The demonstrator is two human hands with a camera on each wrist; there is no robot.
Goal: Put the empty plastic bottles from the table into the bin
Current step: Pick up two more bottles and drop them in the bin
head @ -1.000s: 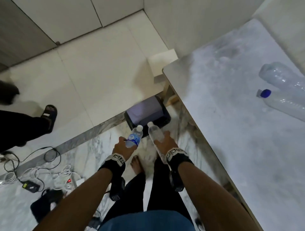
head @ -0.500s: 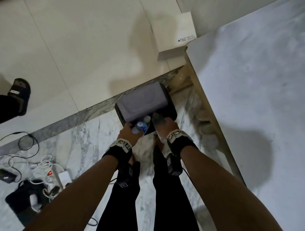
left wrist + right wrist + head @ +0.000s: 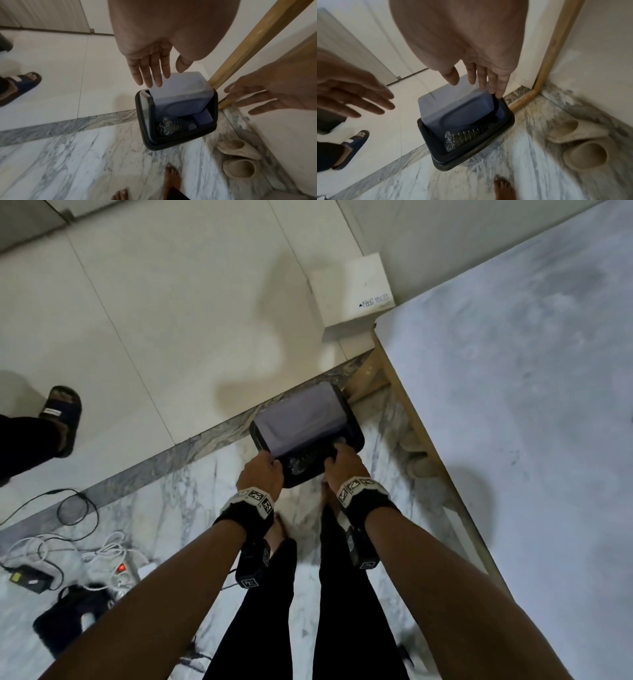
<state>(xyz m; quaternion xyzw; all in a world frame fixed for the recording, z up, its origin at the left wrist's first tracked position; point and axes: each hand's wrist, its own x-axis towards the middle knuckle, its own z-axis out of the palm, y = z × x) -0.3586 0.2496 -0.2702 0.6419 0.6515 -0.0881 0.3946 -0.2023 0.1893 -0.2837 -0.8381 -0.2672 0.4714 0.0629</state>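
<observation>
A black bin with a grey swing lid stands on the floor beside the table leg. Clear plastic bottles lie inside its open front gap. My left hand hovers above the bin's left side with straight fingers, holding nothing. My right hand hangs over the right side, fingers spread and empty; its fingertips reach the bin's far rim in the right wrist view.
The grey marbled table fills the right, its wooden leg next to the bin. Beige slippers lie under the table. Another person's sandalled foot stands left. Cables and a power strip lie lower left. A white box sits beyond the table corner.
Both hands carried bottles down to the bin and let go of them; the bottles now lie inside and the hands are empty above the rim.
</observation>
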